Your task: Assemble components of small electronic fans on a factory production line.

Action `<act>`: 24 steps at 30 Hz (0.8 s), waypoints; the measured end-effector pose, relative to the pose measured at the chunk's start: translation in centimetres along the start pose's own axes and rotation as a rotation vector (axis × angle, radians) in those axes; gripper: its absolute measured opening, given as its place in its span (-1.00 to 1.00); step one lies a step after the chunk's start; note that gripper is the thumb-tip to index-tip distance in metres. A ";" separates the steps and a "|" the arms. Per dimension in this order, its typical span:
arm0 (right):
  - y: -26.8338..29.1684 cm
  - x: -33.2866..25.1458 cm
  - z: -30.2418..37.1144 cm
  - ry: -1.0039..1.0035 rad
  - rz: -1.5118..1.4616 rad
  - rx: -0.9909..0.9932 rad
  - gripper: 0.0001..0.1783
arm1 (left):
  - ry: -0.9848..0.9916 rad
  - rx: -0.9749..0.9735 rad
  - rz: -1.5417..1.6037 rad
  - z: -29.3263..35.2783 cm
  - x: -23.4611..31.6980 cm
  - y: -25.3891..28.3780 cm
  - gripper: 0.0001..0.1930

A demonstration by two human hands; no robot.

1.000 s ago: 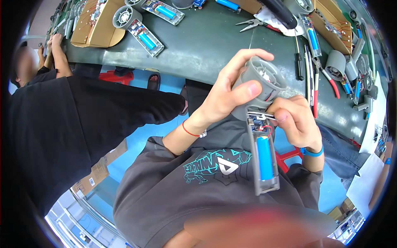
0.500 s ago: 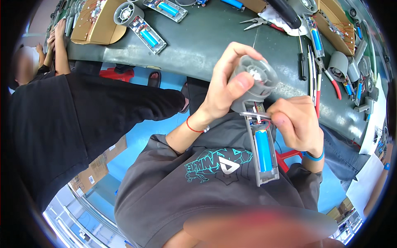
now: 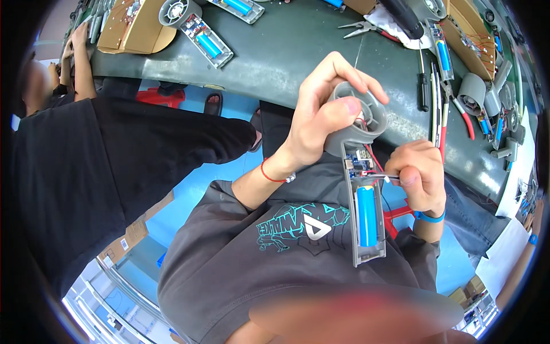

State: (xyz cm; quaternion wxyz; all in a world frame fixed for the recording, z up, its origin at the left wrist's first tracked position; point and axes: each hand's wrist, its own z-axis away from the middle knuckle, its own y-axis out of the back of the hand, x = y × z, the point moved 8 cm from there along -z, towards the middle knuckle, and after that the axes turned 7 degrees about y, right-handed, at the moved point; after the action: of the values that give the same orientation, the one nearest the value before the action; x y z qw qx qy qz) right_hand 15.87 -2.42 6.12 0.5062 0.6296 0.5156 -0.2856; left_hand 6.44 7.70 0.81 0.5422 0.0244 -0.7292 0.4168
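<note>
My left hand point(image 3: 318, 123) grips the round head of a grey handheld fan point(image 3: 356, 136), thumb across its opening. Below the head, the fan's open handle hangs toward my shirt and shows a circuit board point(image 3: 358, 163) and a blue cylindrical battery point(image 3: 366, 218). Thin red wires run from the head down to the board. In my closed right hand point(image 3: 423, 175) is a pair of slim metal tweezers point(image 3: 379, 175), pointing left over the handle between board and battery. A small white piece shows by the tweezers; whether they pinch it I cannot tell.
Other opened fans point(image 3: 207, 43) lie on the dark green table point(image 3: 275, 54). Pliers point(image 3: 460, 112), a screwdriver point(image 3: 423, 92) and a hanging dark electric driver point(image 3: 401, 17) are at the right. Cardboard boxes point(image 3: 133, 28) stand at the back; another person point(image 3: 86, 69) sits at the left.
The tweezers have shifted right and down from across the board's lower part. The fan is turned slightly and sits a little lower, with its board and red wires more exposed.
</note>
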 end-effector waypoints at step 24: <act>3.1 0.8 1.7 -0.355 0.038 0.124 -0.48 | -0.502 -0.084 -0.730 0.4 5.0 -1.5 -0.73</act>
State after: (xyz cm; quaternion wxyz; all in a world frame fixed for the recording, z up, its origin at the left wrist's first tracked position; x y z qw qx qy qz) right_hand 19.31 -3.62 5.96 0.5546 0.6090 0.3875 -0.4140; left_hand 4.79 8.54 5.65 0.4604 0.3584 -0.7983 0.1492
